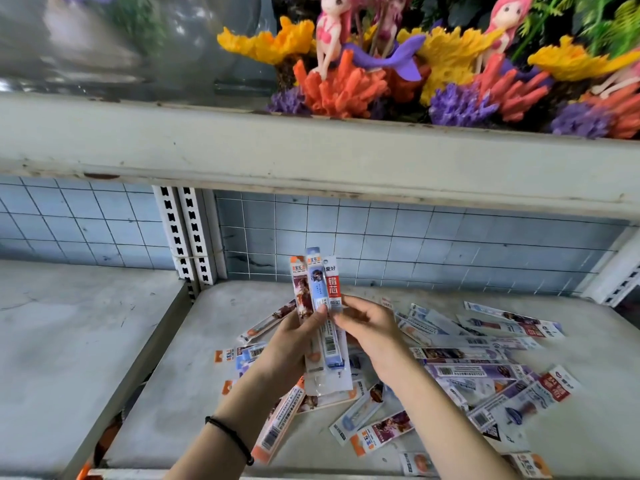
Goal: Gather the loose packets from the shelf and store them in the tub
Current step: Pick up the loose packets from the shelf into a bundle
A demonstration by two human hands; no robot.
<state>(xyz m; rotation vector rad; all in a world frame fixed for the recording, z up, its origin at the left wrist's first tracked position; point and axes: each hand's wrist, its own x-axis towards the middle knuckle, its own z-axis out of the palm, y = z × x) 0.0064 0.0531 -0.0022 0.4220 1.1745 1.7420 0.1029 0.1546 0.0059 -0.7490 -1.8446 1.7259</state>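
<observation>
Nearest you, front lip of the shelf (207, 393): a few loose packets (485, 372) lie along the edge. One orange-ended strip runs under your left forearm, beside the black wrist band (232, 438).

Mid-shelf: your left hand (294, 344) grips a bundle (320, 292) of approx. three or four packets, held upright and clear of the shelf, thumb across the front. Right hand (367, 327) is on the bundle's right edge, thumb and fingertips pinching it. Looks like you're squaring the stack. Neither hand is free.

Step, as I read it: gathering, early on. Most of the stock is unpicked, fanned out flat and overlapping, mostly under and to the right of your right wrist, with a smaller lot to the left under the left hand.

Next move calls for: let the left hand carry the bundle alone and send the right down to the right-hand pile. The packets are thin, slick and overlapped, so slide one off the heap or lift it by an end, then feed it into the bundle.

Tub: not in view, can't say which side it sits. Locate it before the bundle gets too fat to hold.

Behind: blue tiled back wall (415, 244). Above it is the upper shelf (311, 157) w/ coral ornaments (346, 84). Not task items.
</observation>
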